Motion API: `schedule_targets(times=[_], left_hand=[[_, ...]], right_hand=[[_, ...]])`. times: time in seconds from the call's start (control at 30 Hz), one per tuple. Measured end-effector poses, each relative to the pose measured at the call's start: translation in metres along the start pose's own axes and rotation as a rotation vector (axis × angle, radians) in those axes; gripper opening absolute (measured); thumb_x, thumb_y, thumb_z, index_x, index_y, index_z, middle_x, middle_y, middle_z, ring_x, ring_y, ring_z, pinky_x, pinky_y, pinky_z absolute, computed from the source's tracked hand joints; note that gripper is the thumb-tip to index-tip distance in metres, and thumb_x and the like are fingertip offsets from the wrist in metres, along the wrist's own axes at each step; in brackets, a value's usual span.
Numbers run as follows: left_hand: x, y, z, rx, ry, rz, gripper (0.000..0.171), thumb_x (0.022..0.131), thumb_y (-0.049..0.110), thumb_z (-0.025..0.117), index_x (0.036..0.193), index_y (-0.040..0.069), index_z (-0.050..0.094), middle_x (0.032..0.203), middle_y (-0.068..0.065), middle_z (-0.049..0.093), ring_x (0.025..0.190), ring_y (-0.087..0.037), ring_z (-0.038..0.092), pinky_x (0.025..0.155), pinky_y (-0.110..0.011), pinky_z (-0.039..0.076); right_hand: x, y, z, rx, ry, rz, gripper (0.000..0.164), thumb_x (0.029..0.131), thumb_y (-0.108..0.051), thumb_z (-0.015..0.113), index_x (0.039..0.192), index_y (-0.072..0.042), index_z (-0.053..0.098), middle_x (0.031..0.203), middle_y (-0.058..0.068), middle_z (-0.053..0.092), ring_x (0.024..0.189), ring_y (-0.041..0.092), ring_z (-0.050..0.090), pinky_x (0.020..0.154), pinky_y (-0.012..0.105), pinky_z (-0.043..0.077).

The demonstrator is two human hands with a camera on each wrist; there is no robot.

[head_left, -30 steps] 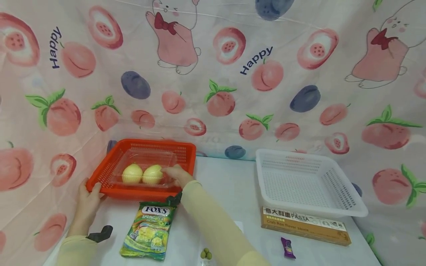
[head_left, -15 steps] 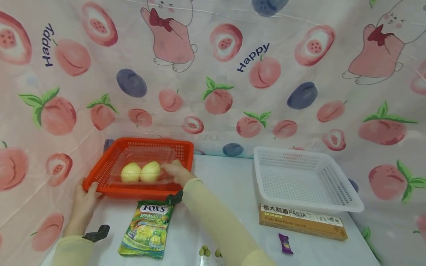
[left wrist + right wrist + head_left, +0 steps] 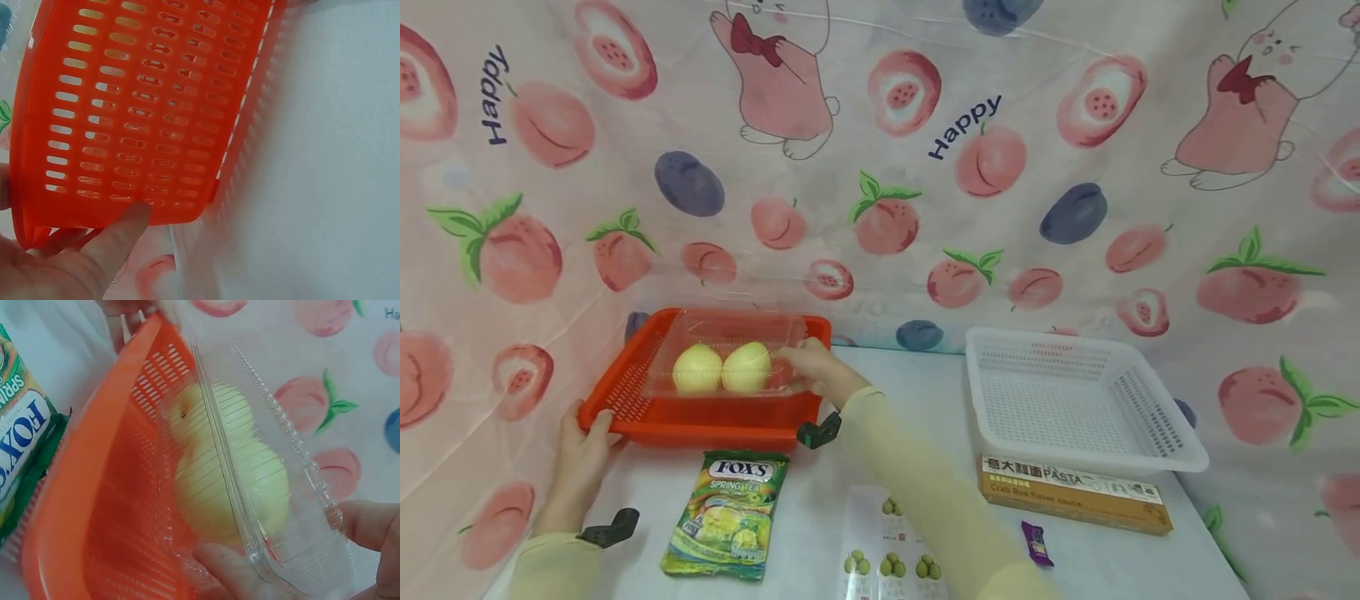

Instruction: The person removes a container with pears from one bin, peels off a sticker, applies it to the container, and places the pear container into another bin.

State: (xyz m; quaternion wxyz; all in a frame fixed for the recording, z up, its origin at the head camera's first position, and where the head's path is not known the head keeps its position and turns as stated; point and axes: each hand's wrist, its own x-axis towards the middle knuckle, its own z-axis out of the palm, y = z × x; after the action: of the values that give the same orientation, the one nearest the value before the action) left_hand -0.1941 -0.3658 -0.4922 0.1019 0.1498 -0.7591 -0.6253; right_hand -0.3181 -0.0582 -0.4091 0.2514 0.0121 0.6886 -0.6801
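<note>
My left hand [image 3: 585,454] grips the near-left corner of the red plastic basket [image 3: 715,434], thumb at its outer wall in the left wrist view. My right hand [image 3: 820,368] holds the right end of a clear plastic clamshell box [image 3: 219,440]. Two round, pale yellow fruits [image 3: 747,367] sit side by side inside that box. In the right wrist view, thumb and fingers [image 3: 369,522] lie on either side of the box's end. The box is tilted over the basket's back part, with the basket's red floor showing in front of it.
A green FOX'S candy bag [image 3: 726,515] lies just before the basket. On the right stand a white basket [image 3: 1078,408] and, along its front, a pasta box [image 3: 1075,493]. A small purple packet [image 3: 1037,543] and a sheet with printed fruit pictures [image 3: 891,546] lie nearer. Patterned cloth hangs behind.
My right hand has raised the clear box with the fruits up and back from the basket's floor. The left hand keeps its grip on the basket corner. The head view has shifted slightly.
</note>
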Motion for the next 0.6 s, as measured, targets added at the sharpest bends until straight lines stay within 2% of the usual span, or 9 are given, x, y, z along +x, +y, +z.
schedule_targets(times=[0.13,0.3,0.37,0.5,0.6], left_hand=[[0.002,-0.001,-0.003,-0.018,0.009,-0.007,0.072,0.106,0.031,0.032,0.153,0.007,-0.018,0.156,-0.030,0.001,0.132,-0.045,0.026,0.092,-0.036,0.040],[0.003,0.000,-0.005,-0.051,0.021,0.006,0.071,0.106,0.029,0.033,0.154,0.007,-0.015,0.155,-0.030,0.003,0.132,-0.043,0.026,0.087,-0.028,0.044],[0.003,0.002,-0.005,-0.049,0.022,0.011,0.071,0.106,0.029,0.033,0.153,0.007,-0.015,0.154,-0.031,0.004,0.131,-0.043,0.027,0.085,-0.025,0.045],[0.003,0.004,-0.005,0.006,0.016,0.003,0.073,0.106,0.033,0.032,0.153,0.007,-0.018,0.156,-0.029,0.001,0.132,-0.043,0.027,0.092,-0.031,0.041],[0.002,0.004,-0.004,0.026,0.007,-0.006,0.074,0.106,0.034,0.031,0.152,0.008,-0.019,0.156,-0.029,0.000,0.132,-0.043,0.027,0.093,-0.034,0.040]], right_hand=[[-0.011,-0.012,-0.012,0.002,-0.037,0.014,0.036,0.094,-0.016,0.066,0.118,0.000,0.044,0.117,0.013,0.048,0.094,0.029,0.057,0.071,0.046,0.058],[-0.024,-0.026,-0.028,-0.030,-0.073,0.014,0.027,0.096,-0.018,0.063,0.112,-0.003,0.047,0.112,0.013,0.053,0.095,0.032,0.061,0.073,0.044,0.058],[-0.030,-0.030,-0.034,-0.051,-0.064,0.013,0.032,0.095,-0.020,0.064,0.115,-0.004,0.046,0.113,0.012,0.052,0.097,0.032,0.060,0.074,0.042,0.058],[-0.042,-0.037,-0.050,-0.059,-0.069,0.002,0.049,0.094,-0.023,0.065,0.130,-0.002,0.038,0.120,0.013,0.048,0.100,0.032,0.057,0.082,0.043,0.056],[-0.054,-0.039,-0.066,-0.046,-0.097,-0.021,0.054,0.096,-0.022,0.063,0.137,0.000,0.035,0.126,0.016,0.046,0.104,0.034,0.056,0.088,0.046,0.053]])
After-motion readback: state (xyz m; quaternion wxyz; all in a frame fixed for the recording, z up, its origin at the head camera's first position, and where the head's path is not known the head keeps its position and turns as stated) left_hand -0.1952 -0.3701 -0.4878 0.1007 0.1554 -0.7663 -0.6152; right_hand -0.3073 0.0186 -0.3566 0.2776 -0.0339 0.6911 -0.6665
